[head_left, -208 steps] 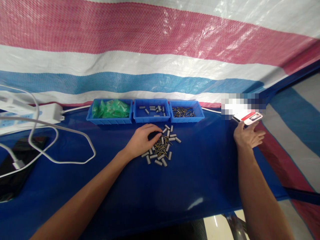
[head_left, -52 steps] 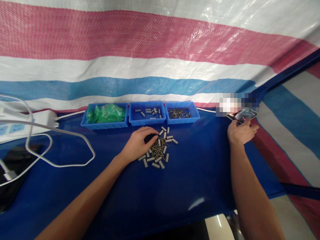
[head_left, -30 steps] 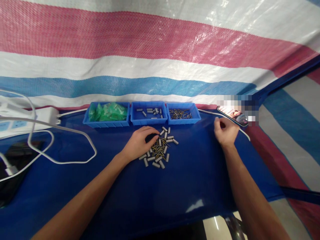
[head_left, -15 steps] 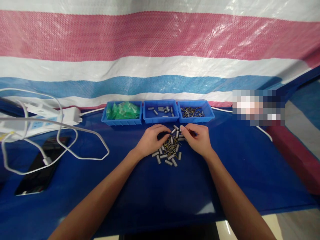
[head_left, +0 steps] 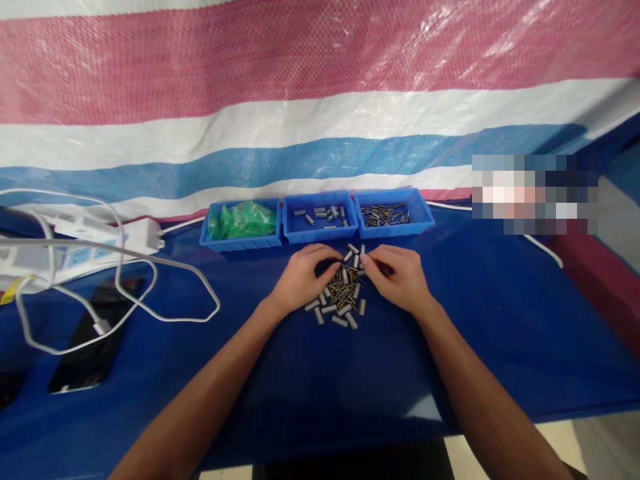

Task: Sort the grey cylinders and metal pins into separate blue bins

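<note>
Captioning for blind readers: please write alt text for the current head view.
A bare left hand and bare right hand flank a pile of short grey cylinders and thin brass-coloured pins on a glossy blue tabletop. Three open blue plastic bins stand in a row behind.

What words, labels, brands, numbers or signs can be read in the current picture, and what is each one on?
None can be read.
Power strip: any print on its face is too small and blurred.
Yellow patch by the left edge: too blurred to tell whether it bears text.
Dark phone: no legible text.
Blue bins, metal cylinders and thin rods: no legible marks.
Far right: pixelated, unreadable.
</note>
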A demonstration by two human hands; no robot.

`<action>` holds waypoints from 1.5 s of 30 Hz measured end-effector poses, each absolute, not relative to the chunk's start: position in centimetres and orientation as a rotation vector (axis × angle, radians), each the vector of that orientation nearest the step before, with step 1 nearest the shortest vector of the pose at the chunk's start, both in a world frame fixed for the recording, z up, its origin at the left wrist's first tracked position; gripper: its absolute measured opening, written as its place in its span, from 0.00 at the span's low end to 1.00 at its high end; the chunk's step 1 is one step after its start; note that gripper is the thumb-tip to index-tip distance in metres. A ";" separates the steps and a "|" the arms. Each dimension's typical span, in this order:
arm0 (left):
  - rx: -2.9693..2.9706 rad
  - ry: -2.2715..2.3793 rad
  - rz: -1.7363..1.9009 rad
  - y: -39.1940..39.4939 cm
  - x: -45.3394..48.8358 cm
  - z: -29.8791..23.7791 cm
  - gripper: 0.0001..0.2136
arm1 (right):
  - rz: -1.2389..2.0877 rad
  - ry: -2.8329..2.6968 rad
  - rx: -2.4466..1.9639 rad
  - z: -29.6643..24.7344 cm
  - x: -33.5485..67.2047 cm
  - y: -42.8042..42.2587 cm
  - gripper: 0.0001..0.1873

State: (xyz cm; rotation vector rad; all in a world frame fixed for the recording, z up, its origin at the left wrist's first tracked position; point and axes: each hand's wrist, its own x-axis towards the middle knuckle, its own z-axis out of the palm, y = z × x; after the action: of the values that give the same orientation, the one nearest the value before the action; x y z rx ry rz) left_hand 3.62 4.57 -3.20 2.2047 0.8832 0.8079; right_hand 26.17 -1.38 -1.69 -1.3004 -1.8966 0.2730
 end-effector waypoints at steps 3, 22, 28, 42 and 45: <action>2.206 0.879 0.798 4.6 3.7 -3.1 0.07 | 0.260 -1.944 -1.287 -1.5 25.9 -1.5 0.17; 2.564 1.039 0.299 6.1 6.3 1.2 0.09 | 0.339 -1.549 -1.366 -1.5 26.4 2.2 0.05; 2.690 1.255 0.023 5.8 7.7 2.1 0.09 | 0.313 -1.519 -1.344 -2.0 26.2 0.3 0.05; 2.527 1.034 0.439 6.3 5.1 2.5 0.05 | 0.581 -1.467 -1.365 -1.7 26.2 0.1 0.08; 2.338 0.925 0.542 6.4 4.4 3.3 0.04 | 0.817 -1.431 -1.255 -1.3 25.8 -0.2 0.12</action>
State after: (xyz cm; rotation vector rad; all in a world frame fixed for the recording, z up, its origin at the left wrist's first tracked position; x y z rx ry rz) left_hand 4.44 6.41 3.35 2.3380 0.9245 0.5416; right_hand 25.81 -0.15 -1.32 -1.2549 -1.4306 0.8173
